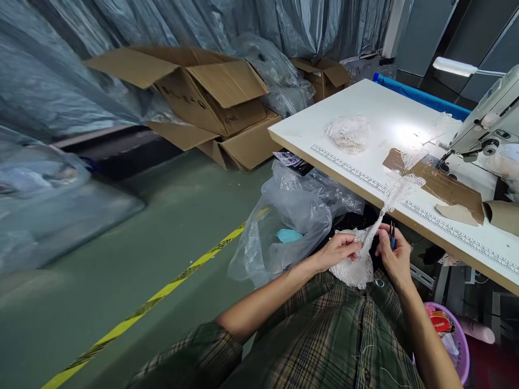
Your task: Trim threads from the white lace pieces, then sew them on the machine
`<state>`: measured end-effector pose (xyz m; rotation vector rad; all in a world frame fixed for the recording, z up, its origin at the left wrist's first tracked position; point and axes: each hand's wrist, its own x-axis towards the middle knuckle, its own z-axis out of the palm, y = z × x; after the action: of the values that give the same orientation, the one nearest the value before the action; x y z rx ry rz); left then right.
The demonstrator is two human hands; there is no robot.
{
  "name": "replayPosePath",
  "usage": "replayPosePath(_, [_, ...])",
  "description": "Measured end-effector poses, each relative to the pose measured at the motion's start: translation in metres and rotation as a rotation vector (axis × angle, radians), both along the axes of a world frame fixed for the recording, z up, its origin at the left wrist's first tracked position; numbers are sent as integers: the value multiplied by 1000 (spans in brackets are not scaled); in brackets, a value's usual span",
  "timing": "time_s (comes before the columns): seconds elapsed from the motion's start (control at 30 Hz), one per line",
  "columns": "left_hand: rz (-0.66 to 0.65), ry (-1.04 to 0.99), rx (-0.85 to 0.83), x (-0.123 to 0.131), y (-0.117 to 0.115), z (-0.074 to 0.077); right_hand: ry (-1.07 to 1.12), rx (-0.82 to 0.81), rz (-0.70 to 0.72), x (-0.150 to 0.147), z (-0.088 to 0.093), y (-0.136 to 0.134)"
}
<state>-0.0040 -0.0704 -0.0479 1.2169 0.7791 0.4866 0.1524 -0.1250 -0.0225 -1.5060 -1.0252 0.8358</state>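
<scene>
My left hand pinches a strip of white lace over my lap, and part of the lace spreads below the fingers. From there the strip runs up over the table's edge toward the sewing machine. Close to the strip on its right side, my right hand is closed around small blue-handled thread snips, tips pointing up. Whether its fingertips also touch the lace I cannot tell. A heap of white lace lies on the white table.
Brown cardboard lies by the machine under a lit lamp. A clear plastic bag hangs below the table's left edge. Open cardboard boxes stand on the floor behind. A pink basket sits at lower right.
</scene>
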Motion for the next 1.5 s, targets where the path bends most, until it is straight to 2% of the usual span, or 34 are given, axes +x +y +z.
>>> replayPosePath(0.13, [-38,37,59,-3,3,0,-41,22,18,-7,0,2])
replayPosePath(0.23, [137,86,194,-2,14,6,-104,33,77,-11,6,-6])
replayPosePath(0.3, [181,41,241,-2,22,13,-131,27,188,-15,13,-14])
replayPosePath(0.37, [62,-76,169,-2,26,20,-150,17,300,-20,20,-22])
replayPosePath(0.47, [-199,-253,-53,0,25,26,-196,25,377,-22,27,-29])
replayPosePath(0.53, [-245,-316,-118,0,23,27,-232,24,387,-18,27,-31])
replayPosePath(0.7, [-88,-226,-7,-5,23,28,-245,-106,326,4,18,-29])
replayPosePath(0.83, [-80,-153,36,-10,26,29,-265,-174,318,13,12,-18])
replayPosePath(1.03, [-72,-151,88,-7,26,35,-285,-110,415,7,18,5])
replayPosePath(1.2, [-21,-202,40,-4,25,37,-266,-90,443,6,19,13])
replayPosePath(1.5, [-4,-211,-48,-1,25,32,-229,-72,400,2,10,14])
